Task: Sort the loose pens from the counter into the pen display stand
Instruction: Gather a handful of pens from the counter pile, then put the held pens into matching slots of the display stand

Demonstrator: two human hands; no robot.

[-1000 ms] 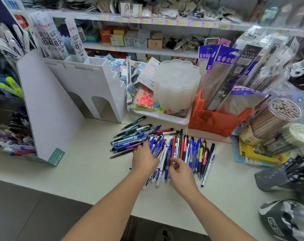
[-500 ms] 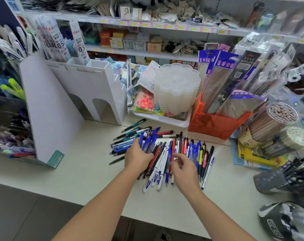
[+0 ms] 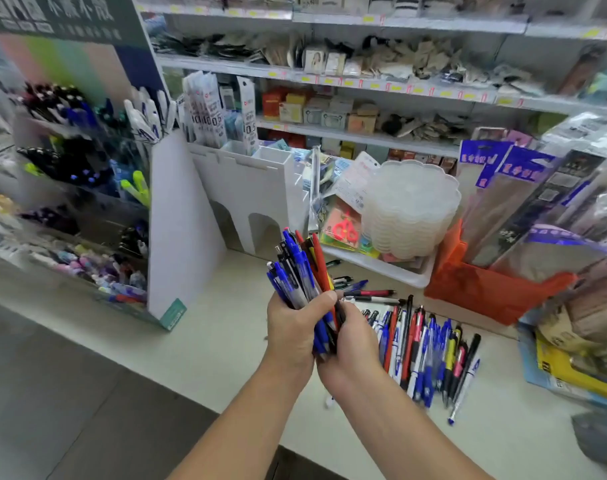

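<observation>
- Head view: a bundle of pens (image 3: 297,268), mostly blue with some red and black, stands nearly upright above the bench (image 3: 205,337), gripped at its lower ends.
- The pens look light, stiff and smooth; I judge they could slip or fan apart, so a grip low and all round suits them.
- My left hand (image 3: 293,329) wraps the bundle, thumb across; my right hand (image 3: 352,344) clasps it from the other side.
- More loose pens (image 3: 430,355) lie right; the pen display stand (image 3: 83,188) stands left.
</observation>
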